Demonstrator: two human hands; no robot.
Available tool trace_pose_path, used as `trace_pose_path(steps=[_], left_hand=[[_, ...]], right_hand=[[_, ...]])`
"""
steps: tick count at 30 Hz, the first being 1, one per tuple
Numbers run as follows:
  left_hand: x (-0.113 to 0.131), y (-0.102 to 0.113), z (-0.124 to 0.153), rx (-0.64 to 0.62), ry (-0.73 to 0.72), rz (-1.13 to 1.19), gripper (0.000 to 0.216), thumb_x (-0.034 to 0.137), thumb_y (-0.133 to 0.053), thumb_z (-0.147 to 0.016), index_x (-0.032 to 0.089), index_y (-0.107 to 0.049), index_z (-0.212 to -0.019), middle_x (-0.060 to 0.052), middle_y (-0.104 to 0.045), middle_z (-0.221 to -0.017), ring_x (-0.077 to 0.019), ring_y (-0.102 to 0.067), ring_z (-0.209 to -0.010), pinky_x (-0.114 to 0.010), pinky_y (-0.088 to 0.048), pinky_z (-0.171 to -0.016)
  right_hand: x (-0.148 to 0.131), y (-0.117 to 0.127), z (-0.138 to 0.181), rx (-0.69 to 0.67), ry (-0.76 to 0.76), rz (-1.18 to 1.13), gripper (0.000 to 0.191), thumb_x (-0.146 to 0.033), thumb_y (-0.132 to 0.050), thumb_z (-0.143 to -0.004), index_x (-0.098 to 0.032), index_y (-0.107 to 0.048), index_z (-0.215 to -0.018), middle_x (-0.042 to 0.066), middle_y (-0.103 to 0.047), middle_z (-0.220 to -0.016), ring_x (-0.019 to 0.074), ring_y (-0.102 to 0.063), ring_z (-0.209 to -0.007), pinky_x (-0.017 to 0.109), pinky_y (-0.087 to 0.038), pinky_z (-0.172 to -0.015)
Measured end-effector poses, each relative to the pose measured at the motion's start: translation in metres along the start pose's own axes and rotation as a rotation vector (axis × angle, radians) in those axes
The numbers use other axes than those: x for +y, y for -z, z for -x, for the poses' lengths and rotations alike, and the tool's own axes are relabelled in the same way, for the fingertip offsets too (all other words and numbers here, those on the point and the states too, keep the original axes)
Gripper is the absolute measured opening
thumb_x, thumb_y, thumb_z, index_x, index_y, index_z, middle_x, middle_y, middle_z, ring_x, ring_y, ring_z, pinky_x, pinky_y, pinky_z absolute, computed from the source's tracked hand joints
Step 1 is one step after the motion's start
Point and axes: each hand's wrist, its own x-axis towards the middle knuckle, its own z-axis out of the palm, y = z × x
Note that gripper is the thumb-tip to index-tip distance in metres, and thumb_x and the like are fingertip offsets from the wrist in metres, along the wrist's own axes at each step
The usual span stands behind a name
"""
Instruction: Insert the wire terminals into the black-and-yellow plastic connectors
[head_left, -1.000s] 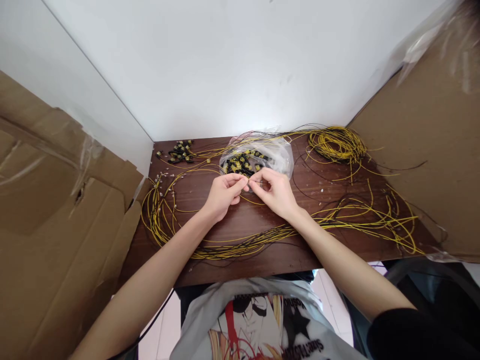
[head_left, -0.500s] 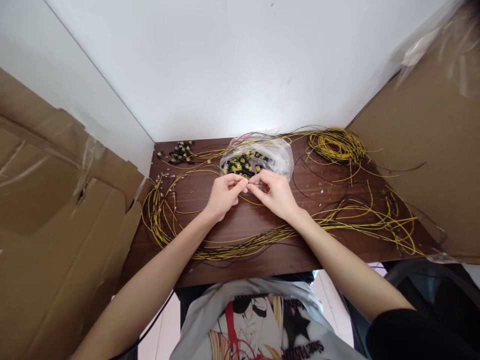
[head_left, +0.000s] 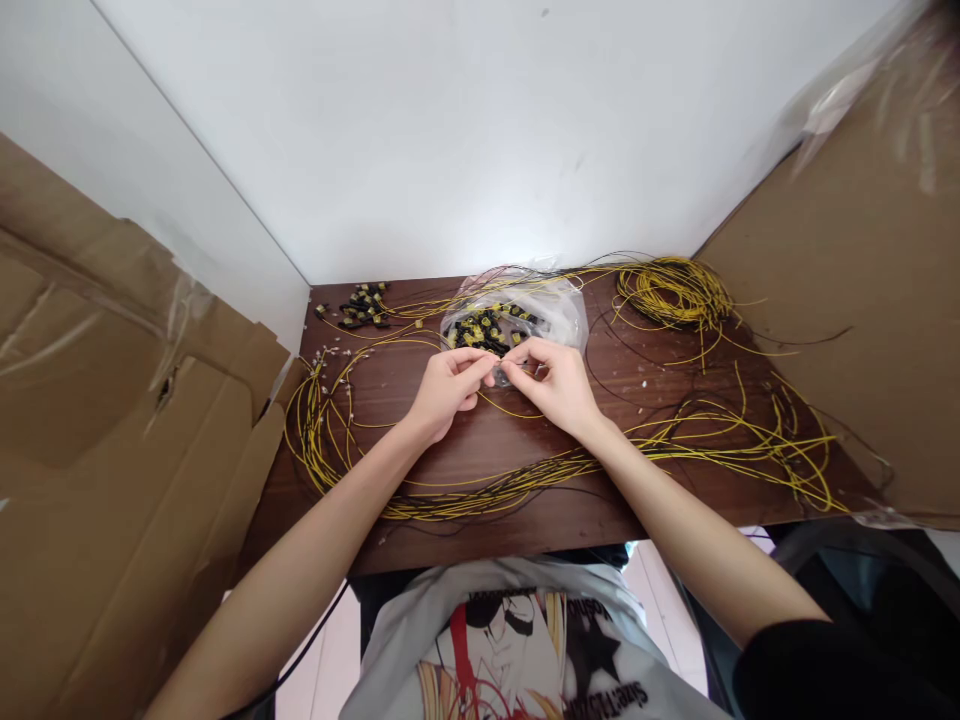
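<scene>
My left hand [head_left: 448, 388] and my right hand [head_left: 553, 385] meet fingertip to fingertip over the middle of a dark wooden table [head_left: 480, 505]. Both pinch a thin yellow wire [head_left: 510, 408] that sags between them and trails toward me; a tiny part at the pinch is too small to make out. Just behind the fingers lies a clear plastic bag [head_left: 559, 310] holding several small black and yellow connectors [head_left: 480, 328].
A second pile of black and yellow connectors [head_left: 358, 304] lies at the back left. Yellow wires lie coiled at the back right [head_left: 675, 288], spread at the right [head_left: 750, 440] and looped at the left [head_left: 319, 430]. Cardboard sheets [head_left: 112, 430] flank both sides.
My hands have stayed in place; the fingers shifted slightly and the wire below them sags a little more.
</scene>
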Motion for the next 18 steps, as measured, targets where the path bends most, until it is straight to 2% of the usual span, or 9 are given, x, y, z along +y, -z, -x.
trace_pose_path(steps=[12,18], left_hand=[[0.0030,0.0042,-0.0010,-0.030,0.042,0.007,0.027,0.033,-0.073,-0.066,0.010,-0.064,-0.076,0.002,-0.052,-0.061,0.0009,-0.027,-0.041,-0.015,-0.013,-0.038],[-0.0008,0.0048,-0.0023,-0.005,0.011,-0.040,0.030,0.035,-0.074,-0.064,0.009,-0.064,-0.075,0.001,-0.052,-0.058,-0.0006,-0.031,-0.043,-0.015,-0.015,-0.037]], right_hand=[[0.0051,-0.0032,-0.0004,-0.033,-0.066,-0.131,0.012,-0.024,-0.059,-0.081,-0.015,-0.066,-0.078,0.002,-0.066,-0.072,0.0103,-0.053,-0.058,0.022,-0.039,-0.053],[0.0057,-0.0028,0.0001,-0.046,-0.049,-0.096,0.011,-0.023,-0.059,-0.081,-0.015,-0.066,-0.078,0.003,-0.066,-0.073,0.0115,-0.055,-0.062,0.023,-0.039,-0.054]])
